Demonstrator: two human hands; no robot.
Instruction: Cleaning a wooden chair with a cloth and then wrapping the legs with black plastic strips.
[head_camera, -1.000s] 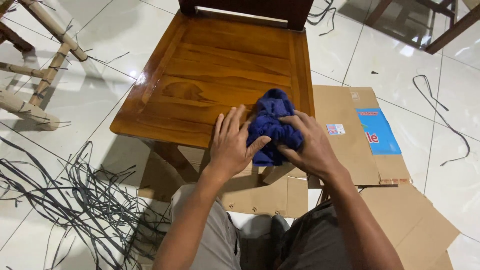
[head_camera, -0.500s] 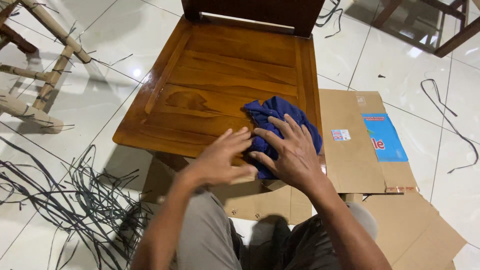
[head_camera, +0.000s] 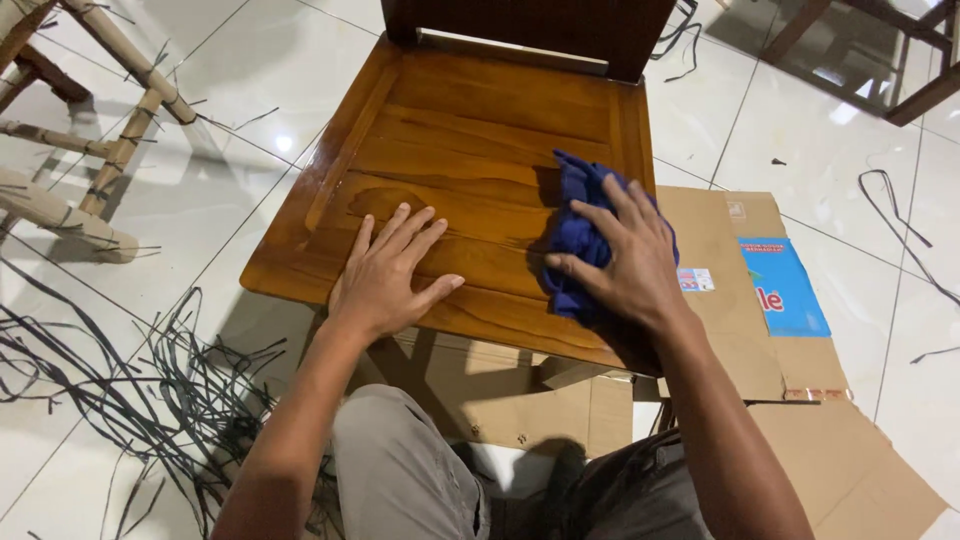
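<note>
Left hand lies open on the chair seat; right hand apparently presses a blue cloth.

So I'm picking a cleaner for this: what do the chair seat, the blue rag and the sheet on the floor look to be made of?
Chair seat: wood, probably varnished; visible grain, glossy reflections. Blue rag: soft cloth, bunched and creased under the right hand; fibre unclear. Floor sheet: brown corrugated cardboard, matte, with fold lines and flaps. The left hand lies flat on the seat.

head-worn view, looking steeply down, close over wooden chair seat (single camera)
</note>
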